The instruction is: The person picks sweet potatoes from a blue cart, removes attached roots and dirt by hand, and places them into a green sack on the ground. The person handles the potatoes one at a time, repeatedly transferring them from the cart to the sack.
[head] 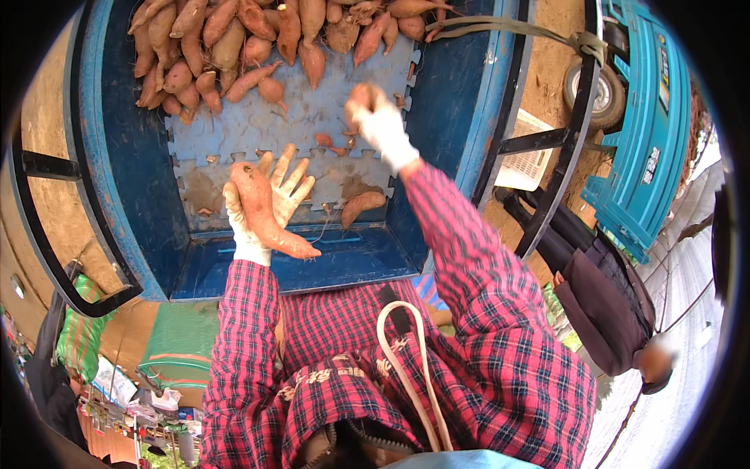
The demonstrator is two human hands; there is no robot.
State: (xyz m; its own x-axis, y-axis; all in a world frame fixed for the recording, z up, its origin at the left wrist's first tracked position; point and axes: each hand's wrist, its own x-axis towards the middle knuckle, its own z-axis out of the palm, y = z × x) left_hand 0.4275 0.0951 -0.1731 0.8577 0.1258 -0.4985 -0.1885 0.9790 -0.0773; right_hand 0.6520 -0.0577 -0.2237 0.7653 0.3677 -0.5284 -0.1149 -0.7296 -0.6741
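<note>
A large sweet potato [262,214] rests across the palm of my left hand [278,196], in a soiled white glove with the fingers spread and the thumb beside the tuber. My right hand [381,126], gloved in white and blurred, is farther forward over the truck bed, closed around a reddish-brown sweet potato [361,102]. A heap of sweet potatoes [228,50] fills the far end of the bed. One loose sweet potato [363,206] lies near the bed's close edge. Small broken pieces [337,150] lie on the blue foam mat [222,138].
Blue metal side walls [451,105] and black rails [545,140] enclose the bed. A strap [510,24] is tied to the right rail. Beyond it are a pale plastic crate [524,152], a teal truck [644,129] and a person in dark clothes [603,293]. Filled green sacks stand at left.
</note>
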